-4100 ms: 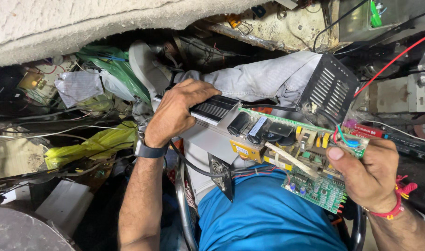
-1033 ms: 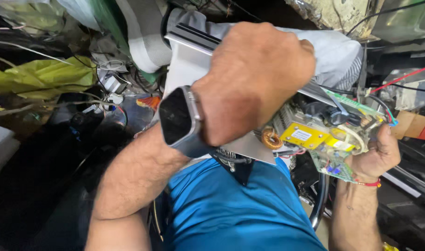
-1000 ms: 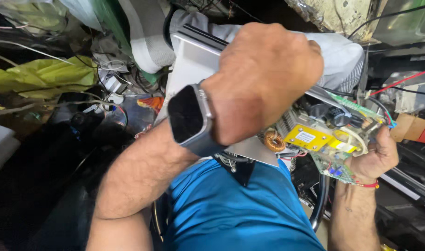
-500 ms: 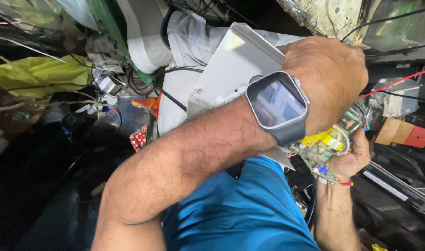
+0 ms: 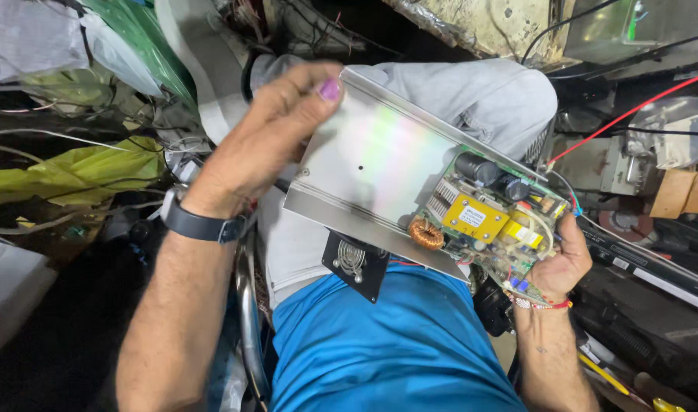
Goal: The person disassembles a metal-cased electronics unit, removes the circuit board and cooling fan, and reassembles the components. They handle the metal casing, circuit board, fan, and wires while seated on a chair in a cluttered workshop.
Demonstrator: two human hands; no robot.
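Room: cramped workshop corner crowded with wires, a yellow-green bag [image 5: 74, 172] and dark equipment casings [image 5: 654, 305]; no work surface visible, unit rests over the person's lap. Aluminium cover plate [image 5: 376, 164] sits partly off the circuit board [image 5: 490, 221], components exposed, so separation judged under way, not finished. Left hand [image 5: 265, 141] fingers grasp the plate's top edge; right hand [image 5: 562, 259] fingers clasp the board's end.
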